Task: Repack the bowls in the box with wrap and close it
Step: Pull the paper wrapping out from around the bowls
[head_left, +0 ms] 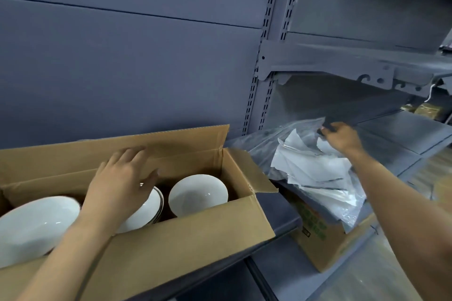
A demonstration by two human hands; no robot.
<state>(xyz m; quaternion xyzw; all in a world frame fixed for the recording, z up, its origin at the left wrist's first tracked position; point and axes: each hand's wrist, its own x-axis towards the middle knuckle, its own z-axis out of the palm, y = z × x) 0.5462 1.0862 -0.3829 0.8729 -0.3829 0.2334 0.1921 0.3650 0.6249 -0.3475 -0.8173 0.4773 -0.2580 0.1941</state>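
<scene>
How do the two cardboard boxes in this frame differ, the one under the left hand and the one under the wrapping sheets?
The open box sits on the shelf with its flaps up; the printed box stands lower, to its right. The open box shows plain cardboard outside; the printed box carries green print. The open box holds white bowls; the printed box is topped by clear plastic and white wrapping sheets, its contents hidden. Both are brown cardboard.

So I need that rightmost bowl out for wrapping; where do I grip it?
Pinch the rim of the rightmost bowl at its upper edge, coming from above. It tilts toward you, and the box walls block its sides.
</scene>
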